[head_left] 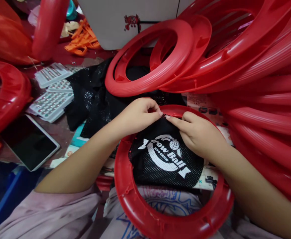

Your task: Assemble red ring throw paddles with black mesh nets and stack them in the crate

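Observation:
A red plastic ring (pixel 137 205) lies in front of me, just above my lap. Black mesh netting (pixel 165 159) with a white "Throw Ball" print is stretched inside it. My left hand (pixel 137 116) and my right hand (pixel 197 134) meet at the ring's far rim. Both pinch the top edge of the netting against the rim, fingers closed on the fabric. More loose black mesh (pixel 93 96) is heaped beyond my left hand.
Red rings (pixel 259 66) are stacked at the right and behind; one more ring (pixel 8 96) lies at the left. A phone (pixel 28 142) rests at the left, beside white trays (pixel 50 99) of small parts. Orange clips (pixel 83 39) are at the back.

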Demonstrator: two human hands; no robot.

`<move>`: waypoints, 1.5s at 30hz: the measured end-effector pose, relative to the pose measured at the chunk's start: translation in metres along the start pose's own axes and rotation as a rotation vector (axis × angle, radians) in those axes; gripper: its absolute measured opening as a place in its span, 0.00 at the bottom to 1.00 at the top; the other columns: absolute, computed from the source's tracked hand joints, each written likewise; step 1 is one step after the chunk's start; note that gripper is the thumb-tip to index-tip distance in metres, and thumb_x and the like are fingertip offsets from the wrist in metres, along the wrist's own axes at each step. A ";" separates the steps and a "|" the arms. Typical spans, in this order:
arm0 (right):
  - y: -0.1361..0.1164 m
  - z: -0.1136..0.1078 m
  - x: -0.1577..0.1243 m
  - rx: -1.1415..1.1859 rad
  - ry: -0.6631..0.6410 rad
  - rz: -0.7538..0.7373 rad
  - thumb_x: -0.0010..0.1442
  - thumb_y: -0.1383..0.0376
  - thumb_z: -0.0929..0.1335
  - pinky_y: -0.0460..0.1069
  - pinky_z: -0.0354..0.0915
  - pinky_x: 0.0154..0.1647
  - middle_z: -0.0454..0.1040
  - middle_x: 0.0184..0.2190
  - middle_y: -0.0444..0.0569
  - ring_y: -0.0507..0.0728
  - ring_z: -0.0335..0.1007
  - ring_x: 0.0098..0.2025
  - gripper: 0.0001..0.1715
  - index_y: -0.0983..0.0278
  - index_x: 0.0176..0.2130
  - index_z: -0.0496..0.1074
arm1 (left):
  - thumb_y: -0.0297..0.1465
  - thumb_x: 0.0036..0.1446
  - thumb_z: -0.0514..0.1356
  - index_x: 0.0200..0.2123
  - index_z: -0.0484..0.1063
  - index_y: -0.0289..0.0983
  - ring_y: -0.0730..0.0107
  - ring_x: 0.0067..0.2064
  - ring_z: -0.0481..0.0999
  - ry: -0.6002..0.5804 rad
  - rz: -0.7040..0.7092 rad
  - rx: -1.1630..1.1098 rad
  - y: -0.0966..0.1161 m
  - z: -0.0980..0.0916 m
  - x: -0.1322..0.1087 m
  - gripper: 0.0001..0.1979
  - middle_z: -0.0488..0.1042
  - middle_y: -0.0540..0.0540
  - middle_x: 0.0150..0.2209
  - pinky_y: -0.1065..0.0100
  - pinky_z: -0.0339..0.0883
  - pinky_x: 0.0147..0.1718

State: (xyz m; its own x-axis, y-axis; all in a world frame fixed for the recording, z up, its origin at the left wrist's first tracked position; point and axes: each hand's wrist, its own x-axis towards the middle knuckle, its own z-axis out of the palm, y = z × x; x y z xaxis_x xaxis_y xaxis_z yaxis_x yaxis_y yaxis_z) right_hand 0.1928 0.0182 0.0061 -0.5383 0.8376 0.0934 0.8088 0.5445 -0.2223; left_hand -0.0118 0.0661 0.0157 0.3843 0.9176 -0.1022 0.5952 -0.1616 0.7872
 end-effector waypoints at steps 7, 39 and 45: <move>-0.002 0.002 0.003 -0.003 -0.014 0.021 0.63 0.71 0.59 0.48 0.52 0.29 0.65 0.31 0.50 0.55 0.58 0.29 0.28 0.60 0.59 0.71 | 0.30 0.53 0.58 0.27 0.75 0.33 0.74 0.26 0.68 0.038 0.033 0.104 0.001 0.002 0.002 0.08 0.73 0.51 0.24 0.71 0.57 0.26; 0.019 0.002 0.003 0.192 0.281 -0.022 0.58 0.75 0.62 0.49 0.70 0.41 0.78 0.34 0.55 0.56 0.73 0.35 0.20 0.73 0.45 0.79 | 0.27 0.62 0.54 0.40 0.76 0.32 0.63 0.45 0.76 0.061 0.682 0.305 -0.009 0.014 0.001 0.10 0.80 0.41 0.41 0.59 0.69 0.49; 0.019 0.003 0.002 0.155 0.292 -0.003 0.60 0.73 0.62 0.50 0.70 0.41 0.77 0.35 0.54 0.56 0.73 0.36 0.20 0.72 0.46 0.79 | 0.25 0.62 0.52 0.44 0.76 0.34 0.63 0.47 0.75 0.051 0.663 0.348 -0.013 0.015 0.002 0.13 0.79 0.42 0.44 0.57 0.68 0.50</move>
State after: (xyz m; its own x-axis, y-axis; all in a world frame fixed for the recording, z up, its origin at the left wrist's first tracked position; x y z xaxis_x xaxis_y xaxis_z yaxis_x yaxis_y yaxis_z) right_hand 0.2063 0.0303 -0.0006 -0.4318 0.8257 0.3631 0.7499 0.5523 -0.3642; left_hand -0.0083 0.0644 -0.0043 0.7115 0.6024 0.3617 0.4423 -0.7839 0.4357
